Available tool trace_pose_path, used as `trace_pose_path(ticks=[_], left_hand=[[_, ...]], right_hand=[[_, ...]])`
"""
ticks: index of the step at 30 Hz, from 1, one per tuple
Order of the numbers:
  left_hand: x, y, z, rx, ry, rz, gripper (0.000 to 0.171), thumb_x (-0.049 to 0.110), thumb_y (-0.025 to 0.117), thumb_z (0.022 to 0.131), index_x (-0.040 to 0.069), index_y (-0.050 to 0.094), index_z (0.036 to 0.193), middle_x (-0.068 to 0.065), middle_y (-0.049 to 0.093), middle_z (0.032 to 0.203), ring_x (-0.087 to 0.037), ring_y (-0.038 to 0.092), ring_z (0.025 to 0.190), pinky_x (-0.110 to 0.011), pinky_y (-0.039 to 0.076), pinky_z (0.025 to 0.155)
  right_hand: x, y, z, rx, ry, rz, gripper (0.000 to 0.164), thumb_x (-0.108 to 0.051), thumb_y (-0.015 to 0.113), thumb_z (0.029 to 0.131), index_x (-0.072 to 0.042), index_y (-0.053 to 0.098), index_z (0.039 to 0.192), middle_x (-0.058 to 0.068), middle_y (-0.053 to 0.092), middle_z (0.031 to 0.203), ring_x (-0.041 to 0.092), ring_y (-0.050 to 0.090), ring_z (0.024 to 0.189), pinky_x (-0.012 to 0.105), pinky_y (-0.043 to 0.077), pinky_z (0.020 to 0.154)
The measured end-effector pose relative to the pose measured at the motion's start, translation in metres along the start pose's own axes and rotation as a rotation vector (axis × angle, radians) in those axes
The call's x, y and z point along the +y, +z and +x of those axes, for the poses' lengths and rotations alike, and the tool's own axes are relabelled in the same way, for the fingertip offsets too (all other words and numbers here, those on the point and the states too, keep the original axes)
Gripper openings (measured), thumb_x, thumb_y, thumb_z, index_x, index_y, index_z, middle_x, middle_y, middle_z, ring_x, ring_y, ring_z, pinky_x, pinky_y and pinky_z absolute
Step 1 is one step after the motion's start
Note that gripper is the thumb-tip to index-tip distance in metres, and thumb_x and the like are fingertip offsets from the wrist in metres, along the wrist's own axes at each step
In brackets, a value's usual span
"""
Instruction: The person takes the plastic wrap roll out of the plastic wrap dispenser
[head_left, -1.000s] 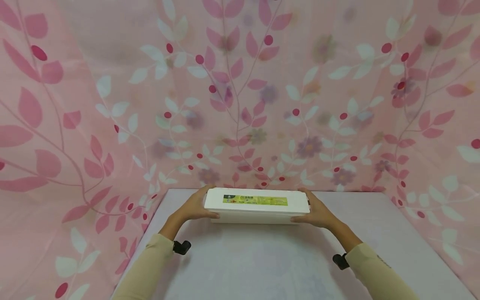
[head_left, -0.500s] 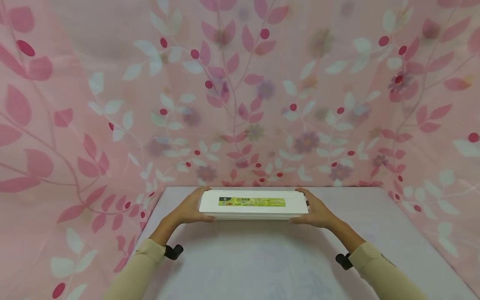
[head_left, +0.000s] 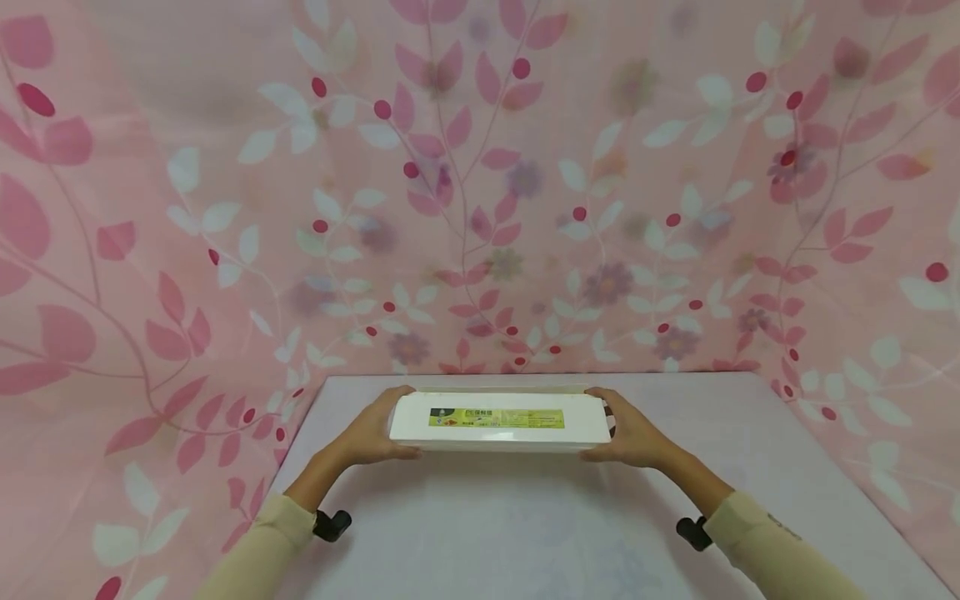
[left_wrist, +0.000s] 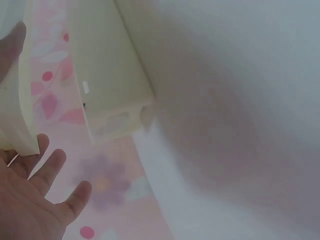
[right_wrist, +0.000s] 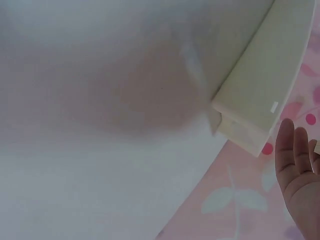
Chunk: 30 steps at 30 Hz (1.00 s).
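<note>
A long white lid [head_left: 495, 436] with a yellow-green label [head_left: 495, 417], which looks like the cover of a cling film dispenser, is held level between both hands. My left hand [head_left: 369, 432] grips its left end, thumb along the front edge. At the right end, my right hand [head_left: 636, 432] grips in the same manner. In the left wrist view the lid [left_wrist: 14, 110] is apart from the long pale base [left_wrist: 107, 60], which sits on the table. The right wrist view also shows this base [right_wrist: 267, 75]. From the head view, the lid hides most of it.
A pale cloth covers the table [head_left: 510, 525]. Its back edge meets a pink floral curtain [head_left: 480, 208], which also hangs along the left and right sides. A black wrist camera mount [head_left: 332, 525] sits at the left cuff, another [head_left: 693, 533] at the right.
The lid has come up and toward the person, and its top now tilts more to the head camera. A strip of the base shows behind it. Both hands keep their grip.
</note>
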<state>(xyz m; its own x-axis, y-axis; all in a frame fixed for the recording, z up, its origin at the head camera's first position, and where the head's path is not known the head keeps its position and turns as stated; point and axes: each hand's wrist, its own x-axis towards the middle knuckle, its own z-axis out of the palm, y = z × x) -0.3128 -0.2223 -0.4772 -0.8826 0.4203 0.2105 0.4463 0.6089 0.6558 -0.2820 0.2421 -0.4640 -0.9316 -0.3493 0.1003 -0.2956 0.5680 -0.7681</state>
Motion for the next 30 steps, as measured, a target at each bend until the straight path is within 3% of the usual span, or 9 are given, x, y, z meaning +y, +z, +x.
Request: trace_pose_path(ticks=[7,13,18,24,30], left_hand=[[0.000,0.007,-0.007,-0.027,-0.016,-0.004,0.105,0.037,0.095,0.059,0.010,0.040,0.144,-0.007,0.051,0.137,-0.024,0.051,0.115,-0.057,0.042,0.102],[-0.002,0.014,-0.012,-0.028,-0.023,0.029,0.103,0.042,0.092,0.062,0.012,0.039,0.145,-0.006,0.052,0.137,-0.023,0.051,0.115,-0.056,0.041,0.102],[-0.003,0.021,-0.022,-0.036,-0.050,0.056,0.104,0.043,0.090,0.061,0.008,0.040,0.145,-0.006,0.053,0.136,-0.023,0.051,0.116,-0.057,0.041,0.102],[-0.003,0.023,-0.025,-0.062,-0.032,0.061,0.103,0.044,0.091,0.060,0.008,0.042,0.143,-0.005,0.054,0.134,-0.023,0.051,0.117,-0.059,0.041,0.102],[-0.004,0.025,-0.027,-0.026,-0.011,0.098,0.102,0.047,0.091,0.058,0.011,0.044,0.142,-0.004,0.056,0.134,-0.023,0.052,0.117,-0.059,0.042,0.102]], right_hand=[[0.008,0.002,-0.005,0.006,-0.010,-0.071,0.105,-0.028,0.095,0.062,-0.005,0.036,0.146,0.011,0.046,0.136,0.026,0.051,0.107,0.028,0.053,0.073],[0.012,0.003,-0.013,-0.021,-0.016,-0.067,0.106,-0.036,0.094,0.063,-0.007,0.036,0.146,0.012,0.046,0.138,0.026,0.052,0.106,0.027,0.054,0.071],[0.017,0.007,-0.018,-0.048,-0.043,-0.053,0.105,-0.032,0.093,0.065,-0.004,0.034,0.147,0.015,0.044,0.140,0.027,0.053,0.105,0.026,0.054,0.069],[0.024,0.010,-0.020,-0.065,-0.081,-0.067,0.104,-0.033,0.093,0.065,-0.003,0.034,0.146,0.015,0.047,0.137,0.029,0.054,0.104,0.026,0.054,0.067],[0.026,0.011,-0.020,-0.053,-0.075,-0.081,0.105,-0.033,0.093,0.065,-0.004,0.034,0.146,0.013,0.047,0.137,0.026,0.054,0.103,0.025,0.053,0.067]])
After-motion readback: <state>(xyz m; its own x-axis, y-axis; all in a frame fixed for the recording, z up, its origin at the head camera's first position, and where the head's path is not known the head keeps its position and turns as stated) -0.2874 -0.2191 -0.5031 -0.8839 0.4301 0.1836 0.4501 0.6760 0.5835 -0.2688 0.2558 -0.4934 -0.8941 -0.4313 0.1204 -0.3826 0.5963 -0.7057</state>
